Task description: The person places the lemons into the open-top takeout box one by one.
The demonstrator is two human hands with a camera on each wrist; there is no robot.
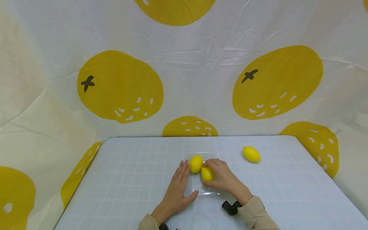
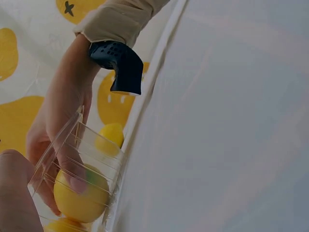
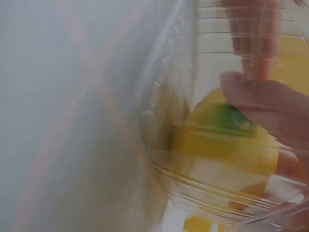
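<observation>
A clear plastic box (image 1: 196,186) stands on the table between the two hands. My right hand (image 1: 223,179) reaches into it and grips a lemon (image 1: 207,174) between thumb and fingers; a green patch on that lemon (image 3: 222,150) shows through the ribbed wall in the right wrist view. Another lemon (image 1: 196,164) sits in the far left part of the box. Along the box's left side lies my left hand (image 1: 177,193), fingers straight and thumb spread toward the near edge. In the left wrist view, the left thumb (image 2: 18,193) appears beside the box wall.
A third lemon (image 1: 251,154) lies outside the box, toward the back right of the table. Pale checked cloth (image 1: 138,179) covers the tabletop. Behind it hangs a white curtain (image 1: 198,89) printed with large yellow fruit. A black wrist mount (image 1: 231,208) sticks out by the right cuff.
</observation>
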